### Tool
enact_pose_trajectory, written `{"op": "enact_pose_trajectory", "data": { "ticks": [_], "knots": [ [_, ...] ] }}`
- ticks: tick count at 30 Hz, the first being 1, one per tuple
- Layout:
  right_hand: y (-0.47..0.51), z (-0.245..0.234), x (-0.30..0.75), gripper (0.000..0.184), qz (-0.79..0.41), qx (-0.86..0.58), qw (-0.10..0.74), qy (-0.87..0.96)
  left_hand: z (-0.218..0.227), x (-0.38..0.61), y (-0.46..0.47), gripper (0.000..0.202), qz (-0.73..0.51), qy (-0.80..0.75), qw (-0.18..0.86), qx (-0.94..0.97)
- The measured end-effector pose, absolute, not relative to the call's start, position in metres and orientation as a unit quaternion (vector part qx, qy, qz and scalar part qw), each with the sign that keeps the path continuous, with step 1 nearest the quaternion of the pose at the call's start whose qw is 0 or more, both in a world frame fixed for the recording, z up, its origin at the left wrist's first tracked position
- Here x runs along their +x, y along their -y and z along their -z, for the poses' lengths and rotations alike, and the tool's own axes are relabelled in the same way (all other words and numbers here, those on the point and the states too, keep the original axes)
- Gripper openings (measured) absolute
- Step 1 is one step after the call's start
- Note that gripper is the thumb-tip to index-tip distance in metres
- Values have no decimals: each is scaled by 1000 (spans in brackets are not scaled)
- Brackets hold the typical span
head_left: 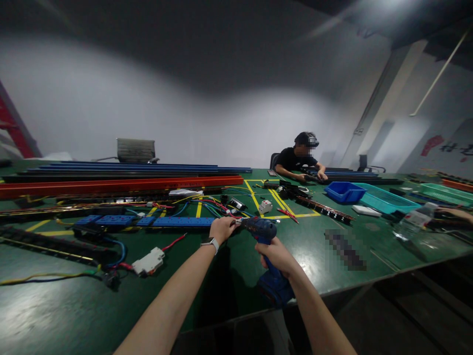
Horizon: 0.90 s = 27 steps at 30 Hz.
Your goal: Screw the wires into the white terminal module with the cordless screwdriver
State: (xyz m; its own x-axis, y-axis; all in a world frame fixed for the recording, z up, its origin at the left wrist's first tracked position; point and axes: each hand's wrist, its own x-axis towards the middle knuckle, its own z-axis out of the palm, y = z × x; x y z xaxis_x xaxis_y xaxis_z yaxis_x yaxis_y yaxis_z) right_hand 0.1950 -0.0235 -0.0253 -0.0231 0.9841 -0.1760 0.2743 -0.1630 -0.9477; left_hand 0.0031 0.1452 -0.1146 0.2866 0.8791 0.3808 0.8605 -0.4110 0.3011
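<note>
My right hand [278, 255] is wrapped round the handle of a blue cordless drill [263, 230], which points left over the green table [207, 276]. My left hand [221, 228], with a white watch on its wrist, is closed at the drill's tip, next to the end of a blue socket strip [183, 222]. What its fingers pinch is too small to make out. Red and blue wires [212, 203] lie just beyond both hands.
Long red and blue rails [121, 185] lie at the back left. A white breaker [148, 261] with wires sits near left. Blue and teal bins [343, 191] stand at right, by a water bottle [414, 222]. A person sits working across the table.
</note>
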Motion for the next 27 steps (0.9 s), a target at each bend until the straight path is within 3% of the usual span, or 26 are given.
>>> {"op": "enact_pose_trajectory", "data": {
  "ticks": [27],
  "knots": [
    [24,27,196,14,-476,-590,379,530,121,4,-149,37,-256,-543,16,800]
  ]
}}
